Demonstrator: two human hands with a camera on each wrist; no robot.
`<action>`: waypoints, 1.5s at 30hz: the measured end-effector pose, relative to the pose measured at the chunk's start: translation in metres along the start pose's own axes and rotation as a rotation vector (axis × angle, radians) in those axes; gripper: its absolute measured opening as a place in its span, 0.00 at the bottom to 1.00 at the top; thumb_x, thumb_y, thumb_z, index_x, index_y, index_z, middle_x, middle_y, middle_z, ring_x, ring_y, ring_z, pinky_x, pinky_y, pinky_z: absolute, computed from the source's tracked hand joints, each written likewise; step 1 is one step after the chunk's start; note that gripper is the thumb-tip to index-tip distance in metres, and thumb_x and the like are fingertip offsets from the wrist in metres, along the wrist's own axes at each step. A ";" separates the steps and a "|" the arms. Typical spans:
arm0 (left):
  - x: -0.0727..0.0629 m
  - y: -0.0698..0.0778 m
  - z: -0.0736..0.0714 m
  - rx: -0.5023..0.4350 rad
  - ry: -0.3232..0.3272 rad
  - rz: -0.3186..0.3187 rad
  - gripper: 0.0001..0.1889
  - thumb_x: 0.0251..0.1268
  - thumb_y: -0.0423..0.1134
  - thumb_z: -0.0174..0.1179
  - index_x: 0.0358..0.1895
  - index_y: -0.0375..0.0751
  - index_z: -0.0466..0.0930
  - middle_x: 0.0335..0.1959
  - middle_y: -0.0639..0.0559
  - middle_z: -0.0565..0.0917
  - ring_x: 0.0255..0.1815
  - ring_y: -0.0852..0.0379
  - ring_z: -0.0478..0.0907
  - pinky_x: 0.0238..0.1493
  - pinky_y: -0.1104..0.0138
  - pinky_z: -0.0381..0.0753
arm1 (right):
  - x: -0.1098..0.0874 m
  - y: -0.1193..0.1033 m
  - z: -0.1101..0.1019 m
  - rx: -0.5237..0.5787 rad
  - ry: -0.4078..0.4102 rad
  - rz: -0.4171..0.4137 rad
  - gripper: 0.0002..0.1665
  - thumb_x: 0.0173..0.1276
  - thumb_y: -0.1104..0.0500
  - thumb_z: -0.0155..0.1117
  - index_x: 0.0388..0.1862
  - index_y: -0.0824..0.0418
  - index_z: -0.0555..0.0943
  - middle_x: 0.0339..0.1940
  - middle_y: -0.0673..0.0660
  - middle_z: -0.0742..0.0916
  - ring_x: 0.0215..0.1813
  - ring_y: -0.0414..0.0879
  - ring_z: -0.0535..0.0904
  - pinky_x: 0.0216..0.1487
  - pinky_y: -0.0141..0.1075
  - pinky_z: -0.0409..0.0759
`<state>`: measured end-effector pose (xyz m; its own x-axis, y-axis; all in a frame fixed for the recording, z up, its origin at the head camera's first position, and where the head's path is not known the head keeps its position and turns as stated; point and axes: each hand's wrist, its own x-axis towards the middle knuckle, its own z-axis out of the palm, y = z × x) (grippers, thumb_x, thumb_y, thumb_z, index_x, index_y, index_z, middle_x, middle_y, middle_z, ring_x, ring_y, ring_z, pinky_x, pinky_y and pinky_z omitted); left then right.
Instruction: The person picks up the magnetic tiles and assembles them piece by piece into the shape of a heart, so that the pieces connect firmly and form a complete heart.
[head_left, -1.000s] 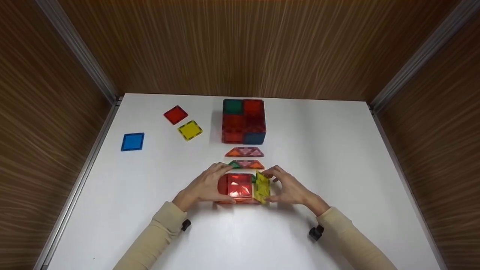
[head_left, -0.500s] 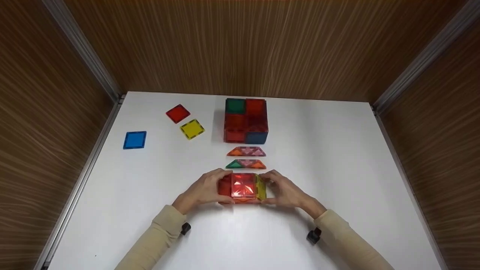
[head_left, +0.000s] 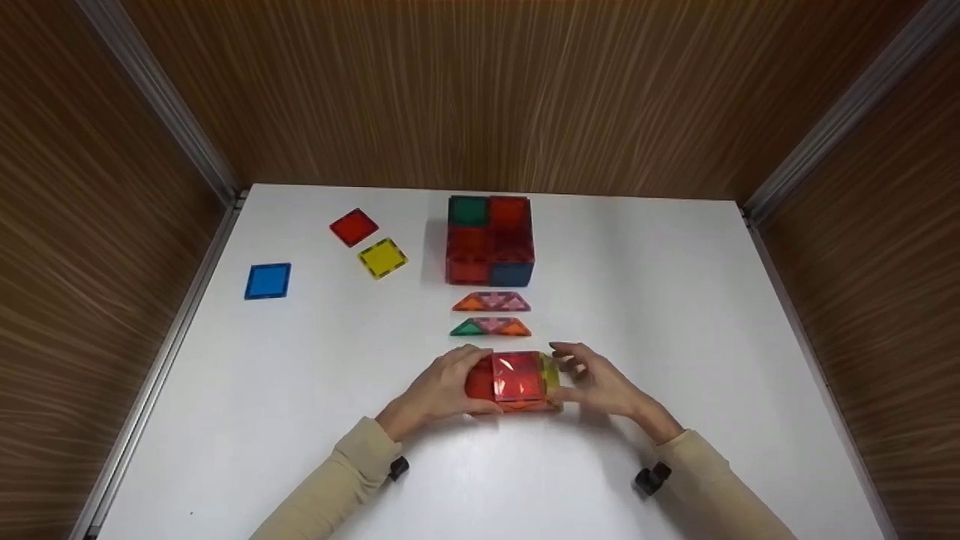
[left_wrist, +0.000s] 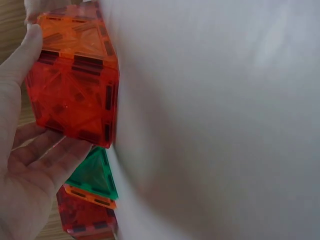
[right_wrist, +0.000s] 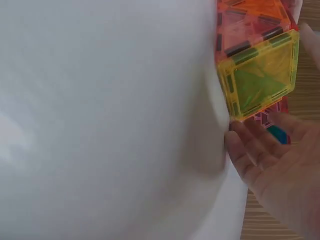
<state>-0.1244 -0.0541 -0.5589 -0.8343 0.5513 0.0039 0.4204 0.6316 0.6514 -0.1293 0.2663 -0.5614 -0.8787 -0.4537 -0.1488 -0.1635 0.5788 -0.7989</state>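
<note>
A small box of translucent magnetic tiles (head_left: 517, 376) stands near the middle of the table, with a red square on top and triangles in its near side. My left hand (head_left: 441, 386) grips its left end, thumb at the near side and fingers at the far side. In the left wrist view its red end tile (left_wrist: 75, 102) faces the palm. A yellow square tile (right_wrist: 265, 75) covers the right end. Around that end, my right hand (head_left: 606, 386) has its fingers spread and relaxed; the fingertips (right_wrist: 237, 142) sit just off the yellow tile.
Two flat trapezoid strips of triangle tiles, one farther strip (head_left: 491, 302) and one nearer strip (head_left: 491, 327), lie beyond the box. Behind them stands a larger tile cube (head_left: 490, 240). Loose red (head_left: 354, 227), yellow (head_left: 382, 258) and blue (head_left: 268, 281) squares lie at left.
The yellow tile has swung from leaning outward to lying against the box's right end. Box and both hands have shifted right, and the right fingers have loosened from the tile.
</note>
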 end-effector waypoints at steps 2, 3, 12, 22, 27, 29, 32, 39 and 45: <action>-0.001 0.002 0.001 0.017 0.009 0.000 0.49 0.54 0.64 0.78 0.76 0.42 0.70 0.71 0.45 0.78 0.73 0.44 0.76 0.73 0.48 0.79 | 0.001 -0.003 0.001 0.036 0.019 0.053 0.47 0.68 0.43 0.76 0.78 0.63 0.70 0.68 0.64 0.82 0.62 0.56 0.81 0.60 0.48 0.81; -0.001 0.003 0.002 0.024 0.015 0.001 0.49 0.54 0.63 0.78 0.76 0.41 0.70 0.71 0.44 0.78 0.73 0.44 0.76 0.74 0.47 0.78 | 0.002 -0.005 0.001 0.037 0.024 0.078 0.46 0.69 0.42 0.74 0.78 0.63 0.70 0.67 0.64 0.83 0.60 0.55 0.81 0.58 0.46 0.82; -0.003 0.007 0.012 0.116 0.150 0.200 0.47 0.53 0.57 0.81 0.73 0.37 0.73 0.68 0.45 0.81 0.69 0.48 0.79 0.70 0.53 0.82 | 0.010 -0.015 0.003 0.004 0.032 0.184 0.42 0.71 0.37 0.70 0.72 0.63 0.77 0.63 0.62 0.85 0.52 0.50 0.83 0.51 0.39 0.82; 0.001 0.007 0.015 0.083 0.177 0.151 0.47 0.58 0.65 0.75 0.74 0.40 0.72 0.70 0.44 0.79 0.69 0.47 0.78 0.69 0.52 0.83 | 0.005 -0.015 -0.004 0.055 0.034 0.211 0.45 0.64 0.38 0.77 0.72 0.62 0.77 0.63 0.62 0.84 0.54 0.52 0.82 0.48 0.36 0.83; 0.001 0.011 0.014 -0.082 0.147 -0.037 0.44 0.64 0.66 0.69 0.73 0.39 0.72 0.68 0.45 0.80 0.67 0.47 0.80 0.70 0.50 0.82 | 0.000 -0.015 -0.006 0.043 0.079 0.143 0.47 0.61 0.42 0.82 0.73 0.63 0.77 0.60 0.61 0.84 0.52 0.51 0.82 0.49 0.35 0.84; 0.002 0.012 0.015 -0.124 0.156 -0.047 0.42 0.64 0.64 0.70 0.72 0.36 0.74 0.66 0.45 0.82 0.64 0.48 0.81 0.68 0.52 0.84 | -0.003 -0.013 -0.008 0.025 0.091 0.105 0.48 0.60 0.43 0.83 0.73 0.63 0.77 0.61 0.61 0.83 0.52 0.50 0.82 0.50 0.36 0.85; 0.005 0.015 0.015 -0.156 0.184 -0.040 0.40 0.63 0.60 0.73 0.68 0.33 0.77 0.60 0.44 0.83 0.55 0.48 0.83 0.59 0.59 0.86 | -0.006 -0.010 -0.010 0.001 0.109 0.054 0.48 0.58 0.44 0.84 0.73 0.63 0.77 0.63 0.60 0.82 0.53 0.48 0.81 0.54 0.40 0.86; 0.010 0.025 0.016 -0.179 0.201 -0.016 0.38 0.60 0.56 0.76 0.65 0.32 0.80 0.50 0.44 0.82 0.42 0.49 0.80 0.45 0.68 0.82 | -0.014 -0.003 -0.018 -0.051 0.143 -0.069 0.49 0.56 0.48 0.86 0.73 0.64 0.76 0.65 0.61 0.80 0.55 0.50 0.81 0.60 0.53 0.86; 0.016 0.032 0.018 -0.186 0.190 0.035 0.32 0.61 0.51 0.77 0.62 0.32 0.84 0.48 0.43 0.87 0.44 0.50 0.82 0.50 0.66 0.83 | -0.019 -0.001 -0.026 -0.099 0.129 -0.077 0.55 0.52 0.49 0.88 0.76 0.63 0.73 0.68 0.60 0.77 0.64 0.52 0.80 0.65 0.54 0.85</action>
<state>-0.1175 -0.0154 -0.5516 -0.8798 0.4476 0.1597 0.3919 0.4933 0.7766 -0.1239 0.2925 -0.5424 -0.9111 -0.4122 -0.0079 -0.2706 0.6123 -0.7429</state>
